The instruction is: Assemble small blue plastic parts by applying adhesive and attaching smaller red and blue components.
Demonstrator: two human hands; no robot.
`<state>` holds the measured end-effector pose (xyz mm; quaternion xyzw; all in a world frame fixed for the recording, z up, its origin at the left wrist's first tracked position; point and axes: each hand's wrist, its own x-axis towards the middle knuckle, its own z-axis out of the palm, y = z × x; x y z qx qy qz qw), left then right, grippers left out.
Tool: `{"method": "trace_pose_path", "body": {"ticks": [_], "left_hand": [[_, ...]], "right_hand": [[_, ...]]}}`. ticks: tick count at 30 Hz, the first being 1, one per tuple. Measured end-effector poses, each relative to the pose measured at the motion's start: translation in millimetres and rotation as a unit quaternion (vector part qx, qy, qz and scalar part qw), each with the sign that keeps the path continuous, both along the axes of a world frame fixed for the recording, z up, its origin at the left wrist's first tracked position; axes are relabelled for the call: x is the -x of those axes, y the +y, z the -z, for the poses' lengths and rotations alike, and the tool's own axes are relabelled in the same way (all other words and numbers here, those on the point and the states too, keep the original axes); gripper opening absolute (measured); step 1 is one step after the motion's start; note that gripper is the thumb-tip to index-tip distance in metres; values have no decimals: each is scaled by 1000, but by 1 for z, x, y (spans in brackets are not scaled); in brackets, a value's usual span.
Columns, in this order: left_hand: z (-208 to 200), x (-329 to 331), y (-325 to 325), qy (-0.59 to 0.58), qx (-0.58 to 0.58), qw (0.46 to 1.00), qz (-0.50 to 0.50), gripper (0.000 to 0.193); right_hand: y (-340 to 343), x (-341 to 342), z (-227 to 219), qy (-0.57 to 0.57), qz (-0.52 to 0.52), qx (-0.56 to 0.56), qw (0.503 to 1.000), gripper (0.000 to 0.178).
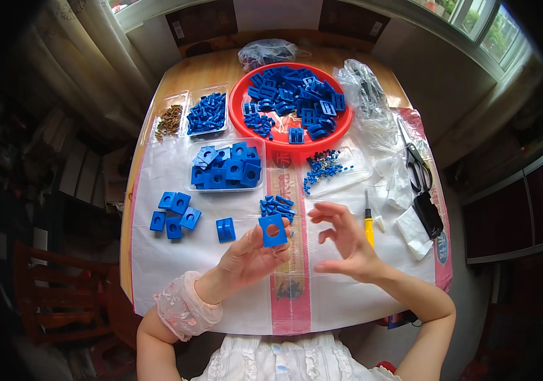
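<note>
My left hand [250,256] is closed on a blue square plastic piece with a round hole [273,239], held up over the front middle of the table. To its right, my right hand [344,244] has its fingers apart and curved, with nothing in it. Just beyond the held piece lies a pile of slim blue plastic pegs [277,207], partly hidden by it. A blue curved plastic part [226,230] sits alone to the left of my left hand. Farther left, several blue square pieces [173,227] lie loose on the white sheet.
A red basin [236,120] of blue parts stands at the back. Clear trays hold square pieces [234,170], blue pegs [207,113], brass-coloured screws [169,122] and tiny parts [325,167]. On the right lie a yellow-handled screwdriver [368,228], black-handled scissors [416,165] and plastic bags [365,95].
</note>
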<state>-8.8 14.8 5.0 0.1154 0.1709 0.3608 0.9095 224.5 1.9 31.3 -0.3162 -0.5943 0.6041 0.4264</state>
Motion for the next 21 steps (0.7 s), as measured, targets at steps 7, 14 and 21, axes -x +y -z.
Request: {"method": "trace_pose_path", "body": {"ticks": [7, 14, 21], "left_hand": [[-2, 2, -5, -53, -53, 997, 10, 58], [-3, 5, -4, -24, -71, 997, 12, 59], [-4, 2, -4, -23, -65, 998, 13, 60]], "right_hand": [[11, 63, -7, 139, -44, 105, 984, 79], [12, 74, -1, 168, -32, 207, 963, 69], [10, 75, -3, 197, -26, 224, 954, 64]]}}
